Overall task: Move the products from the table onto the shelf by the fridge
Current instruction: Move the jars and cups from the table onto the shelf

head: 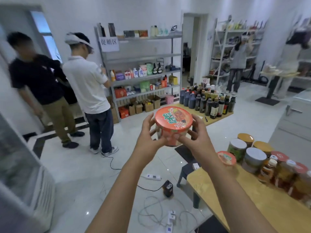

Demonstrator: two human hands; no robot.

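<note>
Orange-red noodle bowl (173,122) is hanging in mid-air above the tiled floor, left of the wooden tabletop (235,199), gripped by two hands. Left hand (149,134) is reaching forward, fingers curling around the bowl's left wall. Right hand (196,134) is clasping the right wall, thumb pressing the front. The bowl is tilting, lid facing up and toward the camera. A second noodle bowl (227,158) is sitting at the tabletop's far left corner, beside several blurred jars (255,157).

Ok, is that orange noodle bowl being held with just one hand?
No, the left hand and the right hand both grip the orange noodle bowl, one on each side.
</note>
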